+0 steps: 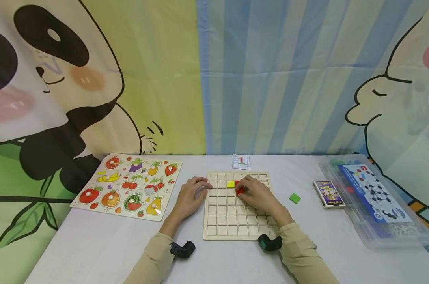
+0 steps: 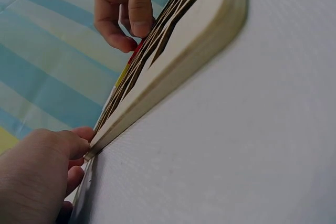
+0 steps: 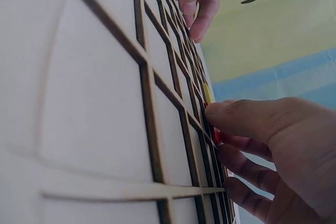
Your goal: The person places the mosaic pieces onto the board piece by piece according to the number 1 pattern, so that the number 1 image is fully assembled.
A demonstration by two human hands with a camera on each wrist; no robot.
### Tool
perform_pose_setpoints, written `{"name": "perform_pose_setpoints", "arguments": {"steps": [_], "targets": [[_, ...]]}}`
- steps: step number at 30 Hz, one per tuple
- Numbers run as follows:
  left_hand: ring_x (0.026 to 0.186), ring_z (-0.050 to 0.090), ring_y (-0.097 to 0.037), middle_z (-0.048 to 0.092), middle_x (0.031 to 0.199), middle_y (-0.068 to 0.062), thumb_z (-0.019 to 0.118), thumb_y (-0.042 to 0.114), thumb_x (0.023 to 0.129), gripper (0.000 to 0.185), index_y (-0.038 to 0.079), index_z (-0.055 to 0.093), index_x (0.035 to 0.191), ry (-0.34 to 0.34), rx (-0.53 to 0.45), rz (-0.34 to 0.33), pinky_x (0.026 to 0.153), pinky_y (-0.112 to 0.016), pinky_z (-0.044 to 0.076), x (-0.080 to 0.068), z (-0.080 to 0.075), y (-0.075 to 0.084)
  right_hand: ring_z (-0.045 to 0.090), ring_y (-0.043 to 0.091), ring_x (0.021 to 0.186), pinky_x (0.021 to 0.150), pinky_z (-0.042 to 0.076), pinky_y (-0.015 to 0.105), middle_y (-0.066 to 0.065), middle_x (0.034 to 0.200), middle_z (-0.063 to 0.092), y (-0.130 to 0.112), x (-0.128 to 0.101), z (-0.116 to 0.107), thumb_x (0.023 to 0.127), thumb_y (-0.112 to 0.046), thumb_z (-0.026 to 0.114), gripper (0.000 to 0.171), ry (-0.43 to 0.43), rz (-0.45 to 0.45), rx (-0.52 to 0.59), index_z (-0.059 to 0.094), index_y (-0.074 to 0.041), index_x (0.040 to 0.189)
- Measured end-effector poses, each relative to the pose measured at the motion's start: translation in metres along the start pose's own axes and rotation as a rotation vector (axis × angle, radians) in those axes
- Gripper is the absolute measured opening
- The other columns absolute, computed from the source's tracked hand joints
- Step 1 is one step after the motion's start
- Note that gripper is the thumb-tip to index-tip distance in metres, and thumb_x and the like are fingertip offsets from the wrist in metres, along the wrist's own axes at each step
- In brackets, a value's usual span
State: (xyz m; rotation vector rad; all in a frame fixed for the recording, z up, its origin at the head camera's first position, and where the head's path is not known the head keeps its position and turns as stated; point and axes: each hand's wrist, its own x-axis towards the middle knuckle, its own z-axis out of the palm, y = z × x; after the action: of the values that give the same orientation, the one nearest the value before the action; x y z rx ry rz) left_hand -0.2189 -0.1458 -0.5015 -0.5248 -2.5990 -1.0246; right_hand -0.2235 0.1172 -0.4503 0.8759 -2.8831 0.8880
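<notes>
A wooden grid board (image 1: 222, 230) lies flat on the table. My left hand (image 1: 191, 196) is at its left edge, bent fingertips touching the rim; the left wrist view shows these fingers (image 2: 77, 139) against the board's corner. Over the upper middle of the grid, my right hand (image 1: 260, 194) pinches a red tile (image 1: 240, 191) low at the cells. More red (image 1: 237, 183) shows just above it, partly covered by the fingers. Left of the red sits a yellow tile (image 1: 230, 184) in a cell. The right wrist view shows the thumb (image 3: 236, 116) beside the red tile (image 3: 217, 136).
A green tile (image 1: 295, 198) lies right of the board. Behind the board is a pattern card (image 1: 241, 161). A fruit puzzle board (image 1: 125, 187) is at left. A card box (image 1: 329, 194) and a clear plastic case (image 1: 374, 236) stand at right.
</notes>
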Motion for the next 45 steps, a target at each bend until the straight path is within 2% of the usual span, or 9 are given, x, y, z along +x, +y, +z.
{"name": "perform_pose_setpoints", "arguments": {"steps": [5,13,19,27,35,45], "targets": [[0.114,0.054,-0.021,0.059,0.121,0.003,0.062,0.015,0.09,0.016,0.025,0.069,0.1,0.007,-0.009,0.007,0.088,-0.041,0.036,0.0,0.001,0.001,0.055,0.01,0.085,0.077,0.048,0.029,-0.003,0.099,0.058,0.001,-0.003,-0.001,0.086,-0.015,0.068,0.015,0.005,0.008,0.019,0.066,-0.015,0.1],[0.114,0.055,-0.021,0.059,0.12,0.002,0.063,0.016,0.089,0.015,0.025,0.069,0.1,0.017,0.005,0.019,0.087,-0.042,0.037,-0.001,0.001,0.002,0.055,0.014,0.087,0.078,0.048,0.031,-0.001,0.1,0.058,0.006,-0.01,-0.008,0.09,-0.014,0.062,0.012,-0.016,0.024,0.12,0.064,-0.014,0.102],[0.114,0.055,-0.022,0.059,0.12,0.002,0.064,0.014,0.088,0.016,0.024,0.069,0.1,0.028,0.002,0.029,0.087,-0.043,0.037,-0.001,0.0,0.003,0.056,0.01,0.088,0.079,0.05,0.029,-0.003,0.1,0.06,0.011,-0.018,-0.014,0.09,-0.016,0.063,0.012,-0.018,0.016,0.147,0.064,-0.013,0.102],[0.114,0.055,-0.023,0.06,0.12,0.001,0.064,0.014,0.088,0.015,0.023,0.069,0.1,0.026,-0.001,0.026,0.088,-0.044,0.036,-0.001,-0.001,0.003,0.055,0.009,0.086,0.076,0.05,0.026,-0.005,0.098,0.06,0.018,-0.035,-0.026,0.088,-0.014,0.066,0.015,0.007,-0.004,0.125,0.063,-0.012,0.103],[0.114,0.054,-0.022,0.059,0.12,0.002,0.064,0.014,0.088,0.015,0.024,0.069,0.098,0.024,0.002,0.019,0.088,-0.042,0.035,0.001,-0.001,0.001,0.054,0.008,0.086,0.077,0.05,0.03,-0.004,0.097,0.06,0.024,-0.062,-0.038,0.089,-0.017,0.064,0.015,0.02,0.031,0.103,0.064,-0.013,0.104],[0.117,0.053,-0.022,0.059,0.122,0.001,0.063,0.016,0.089,0.014,0.023,0.069,0.1,0.001,-0.008,0.006,0.089,-0.042,0.035,-0.001,-0.001,0.001,0.055,0.005,0.085,0.076,0.05,0.027,-0.007,0.096,0.059,0.036,-0.087,-0.047,0.089,-0.015,0.065,0.016,-0.014,0.062,0.087,0.063,-0.013,0.105]]}}
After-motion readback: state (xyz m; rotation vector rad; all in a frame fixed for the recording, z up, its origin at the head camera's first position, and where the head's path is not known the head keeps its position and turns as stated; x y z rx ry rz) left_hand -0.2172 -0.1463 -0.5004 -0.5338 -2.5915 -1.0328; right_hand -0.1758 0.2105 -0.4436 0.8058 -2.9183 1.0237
